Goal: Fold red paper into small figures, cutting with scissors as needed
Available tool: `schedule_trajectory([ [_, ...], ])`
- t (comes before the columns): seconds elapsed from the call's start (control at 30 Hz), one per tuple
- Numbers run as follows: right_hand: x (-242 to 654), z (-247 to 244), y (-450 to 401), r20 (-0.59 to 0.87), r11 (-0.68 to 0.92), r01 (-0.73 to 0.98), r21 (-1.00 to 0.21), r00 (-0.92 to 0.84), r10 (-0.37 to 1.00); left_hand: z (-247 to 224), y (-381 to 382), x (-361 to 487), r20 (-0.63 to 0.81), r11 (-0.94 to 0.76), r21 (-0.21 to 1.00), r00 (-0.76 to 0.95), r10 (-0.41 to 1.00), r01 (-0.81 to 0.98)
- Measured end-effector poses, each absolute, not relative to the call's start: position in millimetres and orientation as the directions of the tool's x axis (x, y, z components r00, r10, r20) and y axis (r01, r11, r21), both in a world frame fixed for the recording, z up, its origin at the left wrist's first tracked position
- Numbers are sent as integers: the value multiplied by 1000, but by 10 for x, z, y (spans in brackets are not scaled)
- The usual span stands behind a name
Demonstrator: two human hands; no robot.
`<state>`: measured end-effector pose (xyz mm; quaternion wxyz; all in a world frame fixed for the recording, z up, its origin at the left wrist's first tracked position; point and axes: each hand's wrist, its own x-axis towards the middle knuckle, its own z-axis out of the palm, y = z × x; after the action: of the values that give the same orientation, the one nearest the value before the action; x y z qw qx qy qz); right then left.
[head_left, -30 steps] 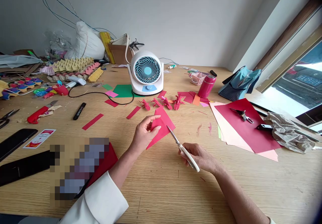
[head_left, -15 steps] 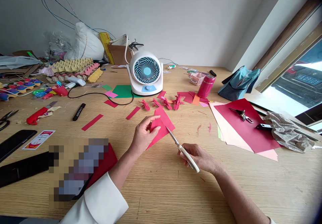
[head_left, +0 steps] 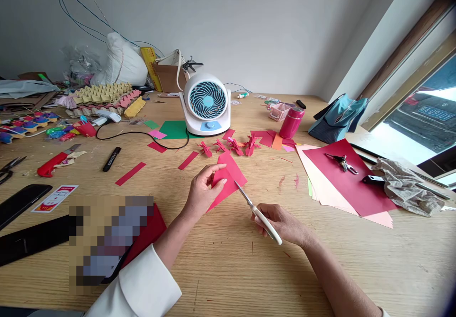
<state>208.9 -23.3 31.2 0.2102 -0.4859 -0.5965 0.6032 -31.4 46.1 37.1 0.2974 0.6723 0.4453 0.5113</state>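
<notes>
A piece of red paper is pinched between the thumb and fingers of my left hand, above the middle of the table. My right hand grips a pair of scissors with white handles. The metal blades point up and to the left, with their tips at the paper's right part. Whether the blades are parted is too fine to tell. Just beyond the paper stand several small folded red paper figures in a row. Two red paper strips lie to the left.
A white fan stands behind the figures, its black cable running left. At the right are a pink can, a blue bag and red sheets under keys. Phones, a utility knife and a marker lie left.
Almost nothing differs. Both hands, the red paper and the scissors stay in nearly the same place, with only a very slight shift of the scissors.
</notes>
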Motion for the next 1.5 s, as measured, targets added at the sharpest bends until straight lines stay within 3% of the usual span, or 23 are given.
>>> schedule_trajectory([
  [0.33,2081,340,-228,-355,-223,323,-920,-441,824,363,443,-286,396,-397,887,56,917,236],
  [1.1,2086,253,-219,-315,-177,329,-928,-437,843,360,438,-279,419,-409,860,36,907,304],
  [1.5,2060,230,-220,-290,-170,303,-938,-414,863,307,474,-304,333,-327,912,17,943,247],
])
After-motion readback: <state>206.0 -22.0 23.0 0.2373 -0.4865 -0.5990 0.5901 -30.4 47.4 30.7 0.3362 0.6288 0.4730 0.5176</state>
